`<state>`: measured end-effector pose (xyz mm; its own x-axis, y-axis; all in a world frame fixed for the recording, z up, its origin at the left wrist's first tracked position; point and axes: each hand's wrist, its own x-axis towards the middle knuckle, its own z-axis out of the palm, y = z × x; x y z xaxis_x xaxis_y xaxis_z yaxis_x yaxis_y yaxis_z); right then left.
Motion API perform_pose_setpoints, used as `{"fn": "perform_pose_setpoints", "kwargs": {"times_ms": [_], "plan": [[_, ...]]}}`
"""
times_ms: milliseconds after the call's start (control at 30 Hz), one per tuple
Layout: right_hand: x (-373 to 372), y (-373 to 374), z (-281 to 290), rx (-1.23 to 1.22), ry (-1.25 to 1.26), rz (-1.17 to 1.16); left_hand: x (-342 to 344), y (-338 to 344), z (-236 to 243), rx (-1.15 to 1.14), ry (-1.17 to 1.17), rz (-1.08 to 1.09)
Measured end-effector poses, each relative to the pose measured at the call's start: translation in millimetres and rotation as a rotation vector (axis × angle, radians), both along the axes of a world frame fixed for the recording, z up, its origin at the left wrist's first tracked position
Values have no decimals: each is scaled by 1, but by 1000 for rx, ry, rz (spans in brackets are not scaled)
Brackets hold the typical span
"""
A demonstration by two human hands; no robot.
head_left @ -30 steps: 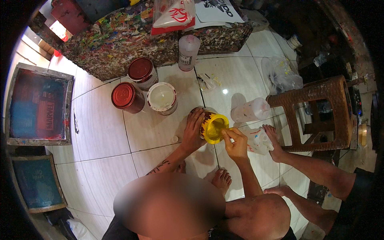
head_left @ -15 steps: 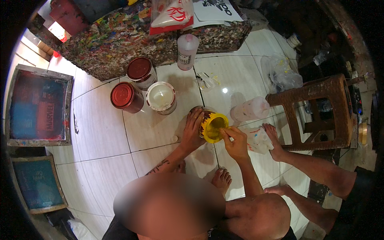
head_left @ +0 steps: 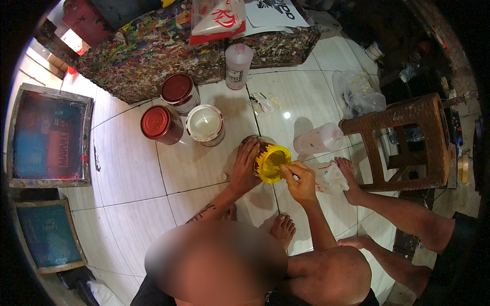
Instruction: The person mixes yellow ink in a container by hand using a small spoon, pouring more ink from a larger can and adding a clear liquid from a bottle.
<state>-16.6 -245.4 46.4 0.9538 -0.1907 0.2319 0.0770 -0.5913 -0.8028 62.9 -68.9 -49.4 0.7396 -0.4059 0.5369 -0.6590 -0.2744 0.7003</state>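
So the yellow-rimmed tin (head_left: 262, 157) sits right in the middle of everything, between the two hands over the tiled floor (head_left: 127, 178). It's tipped, with its long axis running from far left to near right, so the mouth opens toward the right and a bit toward the person. That puts the right hand (head_left: 301, 181) nearest the opening, just to the right of it, while the left hand (head_left: 247, 163) is on the other side, wrapped around the wall at the base end and holding it.

The right hand is narrow, thumb and fingers drawn together at the near right part of the rim. Honestly can't tell if there's a thin stirrer in that pinch — the fingertips blend into the yellow paint (head_left: 275, 162). Also can't tell if the base touches the floor, since the left hand hides much of that end.

Around it: an open white tub (head_left: 209, 138) to the far left with two red-lidded tins beside it, and a clear pinkish bottle (head_left: 319, 141) to the right, standing or lying, hard to say. A crumpled white plastic piece (head_left: 334, 179) is partly covered by the right hand, with another person's foot (head_left: 348, 177) just beside it — that person is cut off at the right edge. A blurred patch near the bottom swallows part of the left forearm.
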Motion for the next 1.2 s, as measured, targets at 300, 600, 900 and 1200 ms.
{"fn": "perform_pose_setpoints", "kwargs": {"times_ms": [300, 600, 900, 1200], "plan": [[2, 6, 9, 139, 67, -41, 1, 4, -2, 24, -4, 8], [1, 0, 6, 54, 17, -70, 1, -1, 0, 9, 2, -16], [5, 5, 12, 16, -3, -3, 2, -2, 1, -21, -12, 0], [3, 7, 12, 43, 70, 9, 3, -3, 2, -44, -25, 21]]}}
